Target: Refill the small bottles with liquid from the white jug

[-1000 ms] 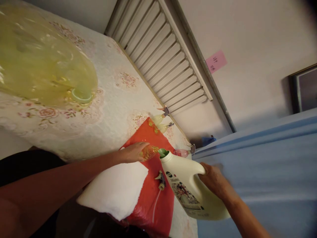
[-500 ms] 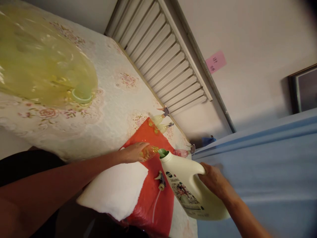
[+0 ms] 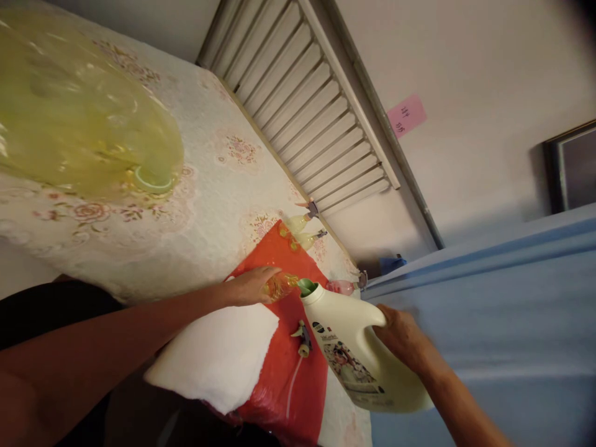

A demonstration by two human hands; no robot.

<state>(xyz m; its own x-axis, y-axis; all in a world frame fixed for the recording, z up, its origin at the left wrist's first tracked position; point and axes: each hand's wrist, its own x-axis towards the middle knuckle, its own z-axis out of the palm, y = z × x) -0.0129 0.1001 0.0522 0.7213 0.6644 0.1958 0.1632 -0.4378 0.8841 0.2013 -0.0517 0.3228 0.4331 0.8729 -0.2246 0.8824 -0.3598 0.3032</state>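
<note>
My left hand (image 3: 255, 286) is wrapped round a clear spray bottle without its top (image 3: 280, 287), which stands over a red plastic sheet (image 3: 298, 388). My right hand (image 3: 404, 338) grips the handle of a large pale jug (image 3: 372, 366) with a printed label. The jug is tilted, its green-lined mouth close against the bottle's neck; whether liquid is flowing I cannot make out. On the red sheet below lies a detached spray trigger (image 3: 304, 340) with its thin tube. A folded white cloth (image 3: 218, 357) lies beside it, under my left forearm.
Two spray bottles with yellowish liquid (image 3: 305, 239) stand past the red sheet, and a pink one (image 3: 342, 287) is beyond the jug. A big yellow plastic bag (image 3: 84, 118) rests on the flowered tablecloth (image 3: 209, 205). A white radiator (image 3: 302, 105) lines the wall; a blue curtain (image 3: 512, 323) hangs at right.
</note>
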